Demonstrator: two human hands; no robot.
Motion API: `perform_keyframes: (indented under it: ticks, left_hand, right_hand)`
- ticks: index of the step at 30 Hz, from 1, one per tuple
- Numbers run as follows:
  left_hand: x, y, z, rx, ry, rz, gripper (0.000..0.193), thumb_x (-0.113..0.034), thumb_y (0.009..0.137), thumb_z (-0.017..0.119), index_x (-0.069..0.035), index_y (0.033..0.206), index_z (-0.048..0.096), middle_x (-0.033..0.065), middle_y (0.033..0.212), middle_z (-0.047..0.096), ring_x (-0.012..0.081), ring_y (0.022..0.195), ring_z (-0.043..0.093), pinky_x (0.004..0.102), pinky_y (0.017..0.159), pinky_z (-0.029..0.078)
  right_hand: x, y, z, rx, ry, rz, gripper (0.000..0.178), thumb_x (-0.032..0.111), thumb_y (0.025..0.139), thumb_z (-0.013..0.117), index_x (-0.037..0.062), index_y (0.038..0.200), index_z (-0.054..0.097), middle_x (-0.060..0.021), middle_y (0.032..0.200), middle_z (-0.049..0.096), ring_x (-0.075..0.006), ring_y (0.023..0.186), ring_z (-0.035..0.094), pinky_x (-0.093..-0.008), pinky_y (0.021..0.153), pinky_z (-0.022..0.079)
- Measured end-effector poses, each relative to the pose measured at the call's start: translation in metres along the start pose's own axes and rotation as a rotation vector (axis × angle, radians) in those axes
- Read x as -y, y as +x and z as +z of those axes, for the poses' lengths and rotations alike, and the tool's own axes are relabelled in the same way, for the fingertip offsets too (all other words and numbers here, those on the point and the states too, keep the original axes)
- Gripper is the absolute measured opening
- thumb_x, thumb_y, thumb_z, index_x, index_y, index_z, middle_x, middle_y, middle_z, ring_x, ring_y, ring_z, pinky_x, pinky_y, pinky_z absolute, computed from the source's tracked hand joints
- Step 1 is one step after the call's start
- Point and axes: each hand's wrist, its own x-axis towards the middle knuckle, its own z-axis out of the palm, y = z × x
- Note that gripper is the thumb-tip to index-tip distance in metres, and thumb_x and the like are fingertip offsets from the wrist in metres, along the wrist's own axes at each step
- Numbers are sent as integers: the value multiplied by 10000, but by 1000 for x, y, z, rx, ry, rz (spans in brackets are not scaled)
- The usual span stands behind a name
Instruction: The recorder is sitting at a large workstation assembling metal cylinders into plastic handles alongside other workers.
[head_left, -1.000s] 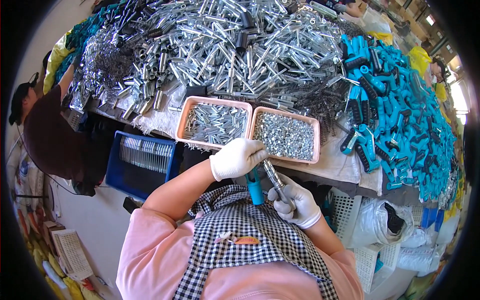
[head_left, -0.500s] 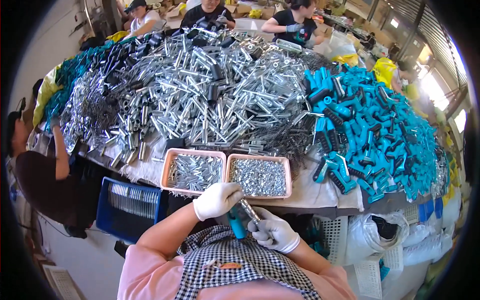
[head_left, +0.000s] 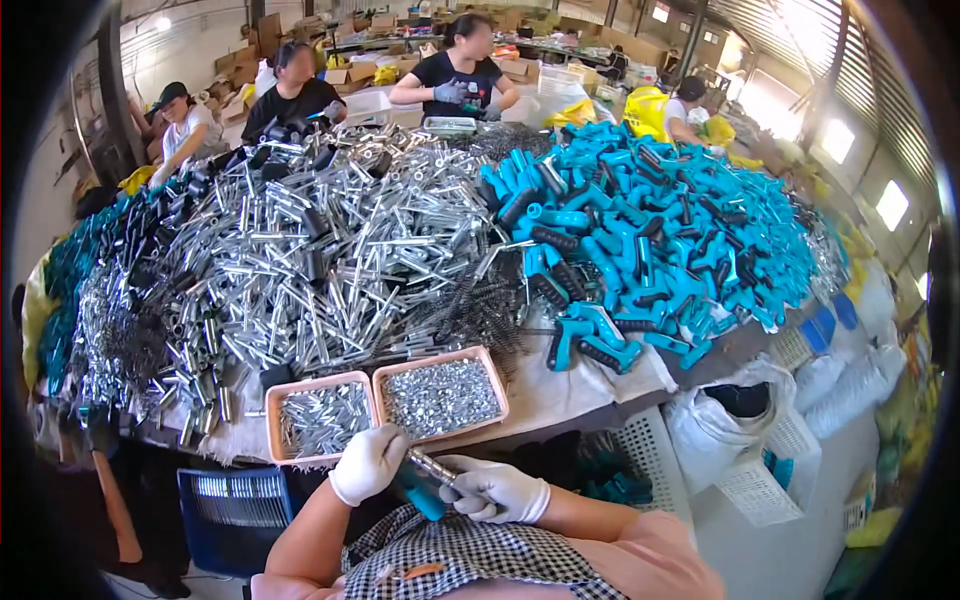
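Both my hands wear white gloves and meet in front of my checked apron. My right hand (head_left: 497, 491) is closed round a shiny metal tube (head_left: 430, 466), tilted with its upper end toward my left hand. The fingers of my left hand (head_left: 369, 466) are pinched together right at that end; anything between them is too small to make out. Below the tube, between the hands, a teal handle (head_left: 425, 502) hangs down, and whether it is joined to the tube is hidden. Just beyond are a pink tray of small metal pins (head_left: 322, 420) and a pink tray of tiny metal pieces (head_left: 441, 393).
A large heap of metal tubes and rods (head_left: 330, 240) covers the table, with teal and black handles (head_left: 640, 240) on its right. A blue crate (head_left: 236, 515) stands at lower left, a white sack (head_left: 727, 415) at right. Several people sit around the table.
My view has swung right and up, so the heap and trays appear farther left. The hands keep nearly the same pose at the metal tube.
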Motion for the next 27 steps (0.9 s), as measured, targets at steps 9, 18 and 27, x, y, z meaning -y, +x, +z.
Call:
perform_keyframes:
  ticks: [9, 18, 27]
  left_hand:
    - [1, -11, -1, -12, -28, 30, 193, -143, 940, 541, 0, 832, 613, 233, 711, 599, 434, 678, 621, 460, 595, 492]
    - [-6, 5, -2, 14, -25, 52, 225, -174, 931, 544, 21, 841, 610, 250, 764, 608, 445, 747, 616, 488, 658, 490]
    - [3, -8, -4, 22, -44, -2, 245, -215, 959, 538, -1, 884, 631, 214, 754, 630, 407, 732, 642, 458, 657, 510]
  right_hand:
    - [-11, -3, 1, 19, -52, -30, 594, 121, 954, 494, 140, 1510, 287, -55, 958, 531, -51, 557, 410, -168, 404, 287]
    - [-1, -7, 0, -57, 6, -54, 595, 66, 931, 492, 77, 1489, 287, -104, 944, 574, -83, 518, 400, -195, 391, 296]
    - [-5, 2, -2, -42, 15, -7, 624, 79, 940, 517, 57, 1507, 258, -106, 949, 585, -76, 519, 394, -187, 384, 292]
